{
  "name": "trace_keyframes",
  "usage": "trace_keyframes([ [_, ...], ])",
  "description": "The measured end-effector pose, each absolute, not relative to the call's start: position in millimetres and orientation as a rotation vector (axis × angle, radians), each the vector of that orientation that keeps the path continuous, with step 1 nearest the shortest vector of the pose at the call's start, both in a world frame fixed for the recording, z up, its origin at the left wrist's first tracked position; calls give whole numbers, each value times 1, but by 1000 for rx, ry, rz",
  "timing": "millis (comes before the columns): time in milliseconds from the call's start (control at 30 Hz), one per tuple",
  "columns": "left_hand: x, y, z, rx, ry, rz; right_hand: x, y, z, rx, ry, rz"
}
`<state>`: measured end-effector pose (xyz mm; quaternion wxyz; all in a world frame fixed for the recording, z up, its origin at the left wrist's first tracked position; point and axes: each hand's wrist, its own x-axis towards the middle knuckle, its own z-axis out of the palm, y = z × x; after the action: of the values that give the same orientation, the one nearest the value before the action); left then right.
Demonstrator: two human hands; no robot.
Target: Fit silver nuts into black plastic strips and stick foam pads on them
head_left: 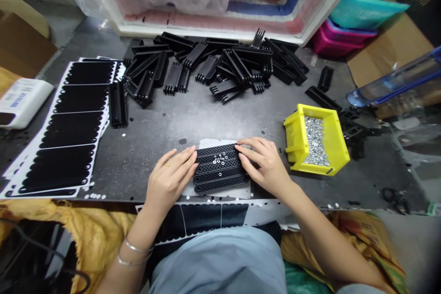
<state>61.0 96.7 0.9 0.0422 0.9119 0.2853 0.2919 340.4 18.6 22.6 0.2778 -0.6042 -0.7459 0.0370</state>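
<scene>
Several black plastic strips with a cross-hatched surface lie side by side on a pale sheet in front of me. Small silvery nuts are scattered over the upper strips, with one lower down. My left hand, wearing a ring, has its fingers stretched out, their tips touching the left ends of the strips. At the right ends rest the fingertips of my right hand, its fingers spread. Neither hand is wrapped round anything. To the right, a yellow bin holds many small silvery nuts.
A heap of black plastic parts lies along the back of the dark table. Black die-cut sheets are stacked at left. Behind stands a plastic-lined white tray. Coloured baskets and a blue-edged clear tube are at right.
</scene>
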Motion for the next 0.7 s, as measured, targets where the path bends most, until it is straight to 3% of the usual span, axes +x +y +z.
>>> trace_keyframes([
  [400,68,96,13,2794,939,835,341,27,24,-1604,-2082,-6],
  [700,84,105,17,2770,637,735,336,31,26,-1573,-2155,-93],
])
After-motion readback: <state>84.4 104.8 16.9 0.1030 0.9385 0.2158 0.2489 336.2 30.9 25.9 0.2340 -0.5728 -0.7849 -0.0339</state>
